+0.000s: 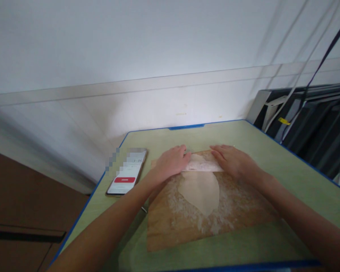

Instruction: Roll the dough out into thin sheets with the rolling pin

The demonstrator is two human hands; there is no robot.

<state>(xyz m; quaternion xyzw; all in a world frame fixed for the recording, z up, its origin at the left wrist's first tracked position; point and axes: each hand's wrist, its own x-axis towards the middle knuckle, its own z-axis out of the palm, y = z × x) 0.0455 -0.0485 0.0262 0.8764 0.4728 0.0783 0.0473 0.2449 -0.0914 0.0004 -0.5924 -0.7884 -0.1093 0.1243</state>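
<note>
A flattened sheet of pale dough [201, 192] lies on a floured wooden board [164, 234]. Across the dough's far end runs a whitish, flour-dusted rolling pin [203, 164]. My left hand [173, 159] is curled over the pin's left end, pressing down on it. Over the right end, my right hand [229, 158] rests with its fingers bent around the pin. Both palms hide the ends of the pin. Loose flour surrounds the dough on the board.
The board rests on a green table [229, 132] with a blue edge. Left of my left hand lies a phone [126, 173] with a lit screen. A white wall [158, 105] stands behind. Dark flat panels [314, 121] and hanging cables [314, 73] are at the right.
</note>
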